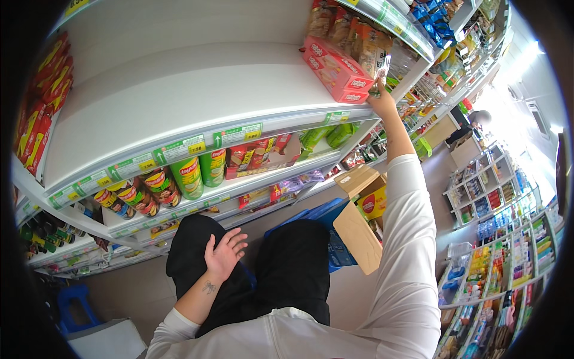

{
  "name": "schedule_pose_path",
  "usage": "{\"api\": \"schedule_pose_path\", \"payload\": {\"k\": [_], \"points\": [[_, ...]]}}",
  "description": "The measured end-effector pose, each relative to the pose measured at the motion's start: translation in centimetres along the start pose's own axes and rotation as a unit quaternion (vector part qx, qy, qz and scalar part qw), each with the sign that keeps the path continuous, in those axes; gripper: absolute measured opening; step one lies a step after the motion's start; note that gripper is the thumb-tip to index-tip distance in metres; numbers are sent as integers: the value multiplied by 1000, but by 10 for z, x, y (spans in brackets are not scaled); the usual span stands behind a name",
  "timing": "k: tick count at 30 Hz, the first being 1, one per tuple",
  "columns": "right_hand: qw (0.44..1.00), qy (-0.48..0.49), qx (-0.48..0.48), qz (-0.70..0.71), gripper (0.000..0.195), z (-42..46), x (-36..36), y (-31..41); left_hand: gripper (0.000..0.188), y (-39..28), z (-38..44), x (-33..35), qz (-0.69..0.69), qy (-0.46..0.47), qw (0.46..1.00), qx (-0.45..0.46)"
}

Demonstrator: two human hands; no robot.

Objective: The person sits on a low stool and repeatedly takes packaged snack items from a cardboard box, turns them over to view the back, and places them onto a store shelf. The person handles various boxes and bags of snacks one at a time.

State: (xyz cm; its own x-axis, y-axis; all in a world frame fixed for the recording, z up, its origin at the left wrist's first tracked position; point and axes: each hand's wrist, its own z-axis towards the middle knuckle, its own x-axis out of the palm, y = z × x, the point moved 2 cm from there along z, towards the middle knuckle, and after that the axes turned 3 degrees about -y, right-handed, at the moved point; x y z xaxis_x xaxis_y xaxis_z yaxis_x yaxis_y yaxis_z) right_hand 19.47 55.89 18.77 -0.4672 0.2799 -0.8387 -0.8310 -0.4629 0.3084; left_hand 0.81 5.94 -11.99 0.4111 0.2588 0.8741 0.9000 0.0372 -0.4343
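Observation:
At the right end of the upper white shelf (193, 89), my right hand (382, 99) reaches up with its fingers closed on a clear plastic snack package (380, 74). Beside that hand, two pink nabati wafer boxes (338, 74) lie stacked one on the other. Bagged snacks (365, 49) stand behind them. My left hand (225, 256) hovers over my lap, palm up, fingers apart, holding nothing. On the shelf below stand Lay's chip canisters (187, 177), green and dark ones, and an open carton (287, 157) with red canisters.
An open cardboard box (358, 238) with packaged goods sits by my right knee, near a blue crate (329, 215). Red snack packs (42, 107) fill the far left shelf. A blue stool (76, 307) stands lower left. Another person (475, 123) is in the distance, beyond the aisle.

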Motion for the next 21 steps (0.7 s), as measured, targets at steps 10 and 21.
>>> {"api": "schedule_pose_path", "payload": {"k": [10,21], "points": [[965,-80,4,248,44,-1,-26,-49,75,-3,-2,-1,-9,0,1000,5],[997,13,-33,63,48,-16,-11,-16,77,1,3,2,-9,-14,1000,-2]]}}
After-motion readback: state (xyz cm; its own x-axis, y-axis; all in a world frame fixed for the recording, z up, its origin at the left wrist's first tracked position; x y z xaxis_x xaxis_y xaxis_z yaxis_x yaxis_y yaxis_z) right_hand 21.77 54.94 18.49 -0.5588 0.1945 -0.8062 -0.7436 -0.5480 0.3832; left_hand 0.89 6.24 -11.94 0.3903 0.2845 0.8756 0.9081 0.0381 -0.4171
